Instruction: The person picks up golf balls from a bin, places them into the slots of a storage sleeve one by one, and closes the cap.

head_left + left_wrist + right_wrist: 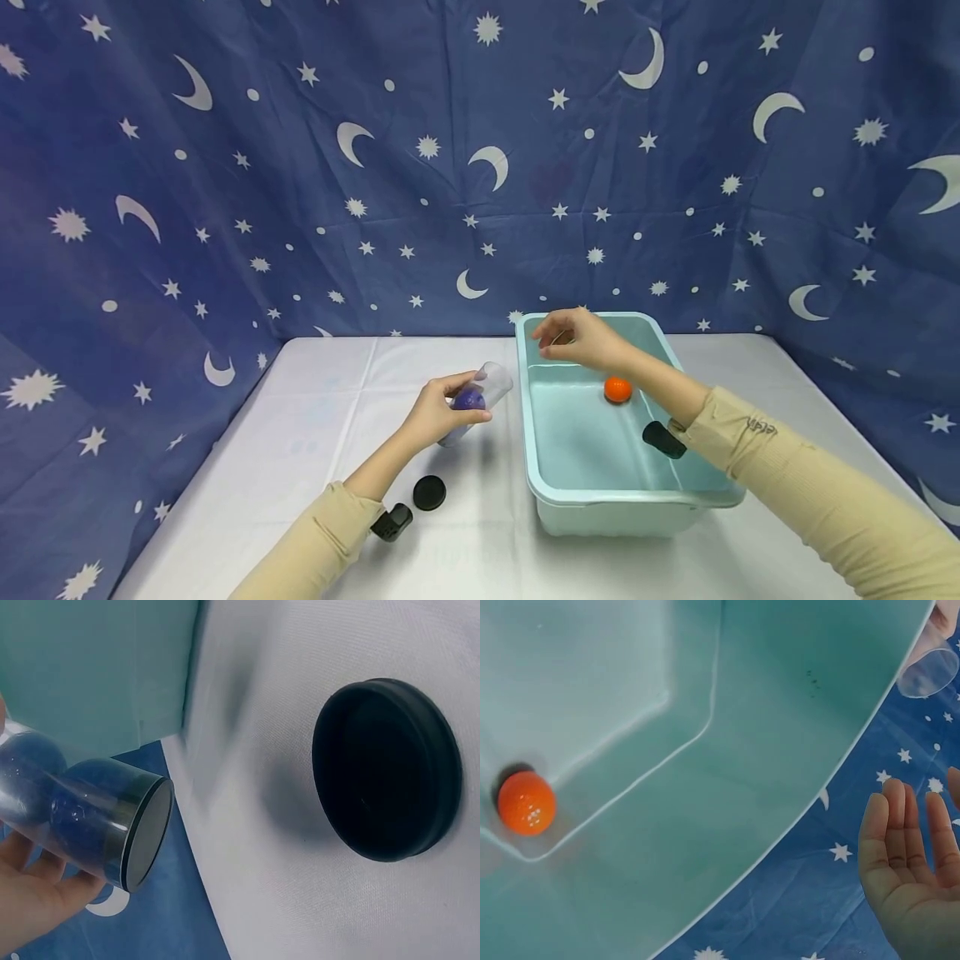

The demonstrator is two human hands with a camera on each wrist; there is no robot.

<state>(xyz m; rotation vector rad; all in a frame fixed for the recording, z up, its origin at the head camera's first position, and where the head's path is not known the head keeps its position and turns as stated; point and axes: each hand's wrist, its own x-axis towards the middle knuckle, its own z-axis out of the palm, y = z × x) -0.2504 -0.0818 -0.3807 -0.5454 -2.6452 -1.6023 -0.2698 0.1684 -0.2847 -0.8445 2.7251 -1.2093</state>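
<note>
My left hand (437,410) grips a clear plastic cylinder (497,382), tilted above the white table just left of the basin. Two dark blue balls (79,817) show through its wall in the left wrist view, towards its closed base. Over the far left part of the light teal basin (528,433) is my right hand (581,337), its fingers loosely bent and holding nothing. In the right wrist view its fingers (896,825) are apart from the basin wall. An orange ball (618,389) lies inside the basin, by its right side.
A round black lid (429,492) lies on the white tablecloth (300,425) near the left forearm. Black wrist cameras (664,439) sit at both cuffs. Behind the table hangs a blue cloth (420,183) with moons and stars.
</note>
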